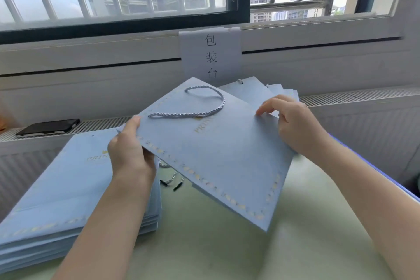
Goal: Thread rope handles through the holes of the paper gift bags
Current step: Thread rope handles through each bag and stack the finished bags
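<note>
A flat light-blue paper gift bag with a gold-patterned border is held tilted above the table. A twisted blue-white rope handle lies looped on its upper face, both ends at the bag's top edge. My left hand grips the bag's left edge, thumb on top and fingers underneath. My right hand holds the right edge, its fingers curled over the bag's top corner. Loose rope handles with black tips lie on the table beneath the bag.
A stack of flat blue bags sits at the left. More blue bags lie behind the held one, by a paper sign. A black phone rests on the vent ledge. The pale green table spreads below.
</note>
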